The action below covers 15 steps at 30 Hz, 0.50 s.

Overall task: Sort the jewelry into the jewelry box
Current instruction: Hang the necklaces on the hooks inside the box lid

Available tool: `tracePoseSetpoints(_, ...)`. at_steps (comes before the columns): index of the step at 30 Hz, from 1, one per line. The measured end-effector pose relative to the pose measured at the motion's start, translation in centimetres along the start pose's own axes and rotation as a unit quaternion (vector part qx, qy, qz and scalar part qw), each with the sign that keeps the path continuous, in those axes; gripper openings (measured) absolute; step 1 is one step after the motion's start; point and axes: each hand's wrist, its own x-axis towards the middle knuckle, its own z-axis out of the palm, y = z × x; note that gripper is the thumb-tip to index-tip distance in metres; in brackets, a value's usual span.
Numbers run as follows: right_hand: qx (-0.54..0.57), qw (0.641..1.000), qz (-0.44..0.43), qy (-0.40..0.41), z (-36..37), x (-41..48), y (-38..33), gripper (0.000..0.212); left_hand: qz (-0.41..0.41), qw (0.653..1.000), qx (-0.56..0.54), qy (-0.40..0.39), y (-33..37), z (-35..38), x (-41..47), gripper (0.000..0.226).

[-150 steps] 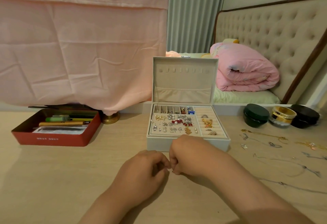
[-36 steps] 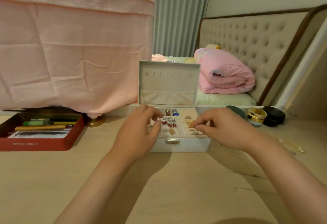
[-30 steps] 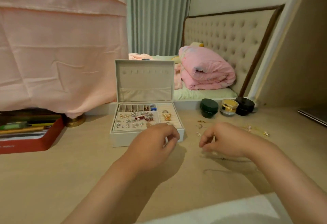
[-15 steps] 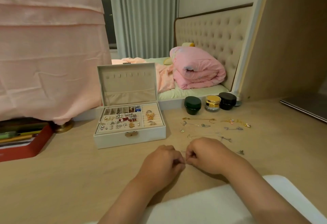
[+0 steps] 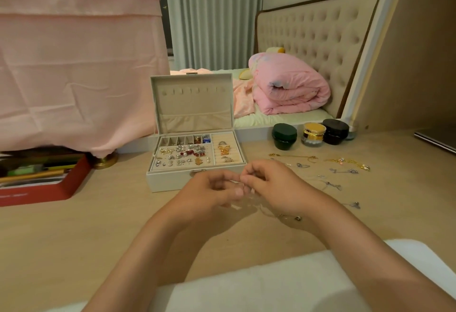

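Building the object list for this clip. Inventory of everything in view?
Open fabric-lined jewelry box: one, off-white, desk centre.
Small earrings: many, silver, gold, red, box's left tray.
Rings: few, gold, box's right slots.
Loose necklaces: several, gold and silver, desk right of box.
Round lidded jars: three, green, gold, black, behind necklaces.
Shallow tray of pens: one, red, far left.
Draped cloth: one, pink, upper left.
Rolled quilt: one, pink, bed behind.
Thin chain: one, silver, trailing onto desk.
Left hand, right hand: bare, both pinching the chain, before box.
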Motion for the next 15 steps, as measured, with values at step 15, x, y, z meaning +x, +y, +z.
tracePoseSetpoints(15, 0.245, 0.968, 0.051, 0.018, 5.3, 2.1, -1.9, 0.013, -0.039, 0.998, 0.021, 0.042, -0.1, -3.9, -0.6, 0.006)
